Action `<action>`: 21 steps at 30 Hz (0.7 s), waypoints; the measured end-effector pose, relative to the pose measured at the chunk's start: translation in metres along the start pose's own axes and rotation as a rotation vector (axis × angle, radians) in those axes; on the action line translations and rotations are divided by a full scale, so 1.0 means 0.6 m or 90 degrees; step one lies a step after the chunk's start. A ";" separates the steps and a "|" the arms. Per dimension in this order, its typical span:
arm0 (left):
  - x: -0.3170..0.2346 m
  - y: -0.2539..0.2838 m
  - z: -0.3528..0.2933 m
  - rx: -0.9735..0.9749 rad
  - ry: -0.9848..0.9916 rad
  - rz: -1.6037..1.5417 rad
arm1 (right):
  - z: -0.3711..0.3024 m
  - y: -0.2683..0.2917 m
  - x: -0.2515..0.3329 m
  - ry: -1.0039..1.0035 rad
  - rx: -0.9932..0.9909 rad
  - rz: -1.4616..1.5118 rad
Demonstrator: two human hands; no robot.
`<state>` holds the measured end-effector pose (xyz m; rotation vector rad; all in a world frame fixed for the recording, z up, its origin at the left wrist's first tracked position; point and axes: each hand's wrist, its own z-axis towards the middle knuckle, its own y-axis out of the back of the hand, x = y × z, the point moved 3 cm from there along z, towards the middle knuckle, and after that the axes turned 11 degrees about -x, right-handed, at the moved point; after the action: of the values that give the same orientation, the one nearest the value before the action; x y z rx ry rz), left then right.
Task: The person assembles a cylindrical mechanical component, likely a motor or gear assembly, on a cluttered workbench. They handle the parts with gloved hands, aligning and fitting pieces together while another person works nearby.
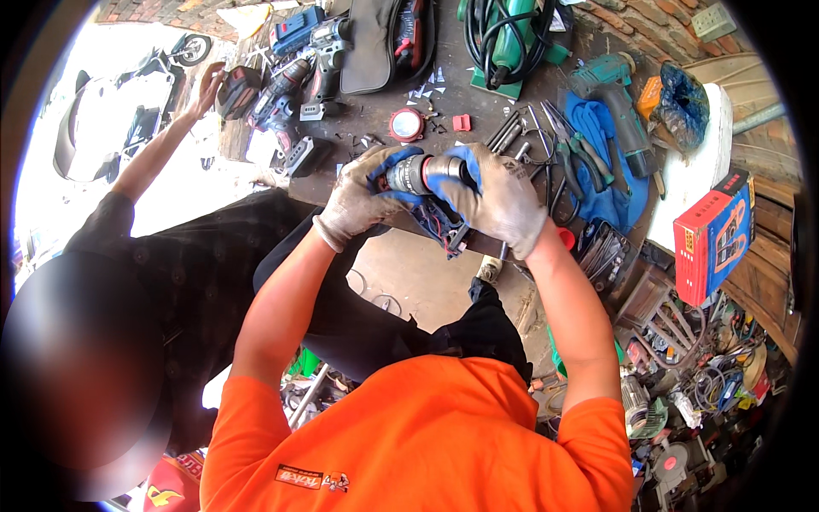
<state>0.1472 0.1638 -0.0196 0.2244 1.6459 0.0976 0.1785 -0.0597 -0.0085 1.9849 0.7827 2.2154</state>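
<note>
My left hand (pixel 354 198), in a grey work glove with blue palm coating, is closed around the ringed collar of a drill head (pixel 408 174). My right hand (pixel 505 194), gloved the same way, grips the dark chuck end of that drill head, fingers wrapped over it. The drill head lies sideways between both hands, above the near edge of the workbench. Just below them hangs a bundle of wires with dark drill parts (pixel 444 229); how it joins the drill head is hidden by the gloves.
A red round tin (pixel 406 125), loose screws and a red block (pixel 461 123) lie beyond my hands. Cordless drills (pixel 281 90) and a tool case (pixel 368 47) stand at left; pliers (pixel 580 154) and a red-blue box (pixel 715 237) at right. A co-worker's hand (pixel 205 92) touches a battery.
</note>
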 end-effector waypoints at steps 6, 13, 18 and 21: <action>0.005 0.003 0.002 0.004 0.021 0.047 | 0.021 0.025 0.029 0.101 0.032 -0.139; -0.039 -0.007 0.010 0.031 -0.067 0.213 | 0.010 0.012 -0.019 -0.318 0.111 0.220; -0.035 0.001 0.007 0.037 -0.053 0.183 | 0.041 0.036 0.026 0.005 0.145 -0.123; -0.044 0.001 0.015 0.048 -0.081 0.214 | 0.040 0.054 0.043 0.411 0.196 -0.441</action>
<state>0.1580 0.1581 0.0057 0.5540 1.4741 0.2704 0.2060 -0.0702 0.0295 0.7836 1.6446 2.3248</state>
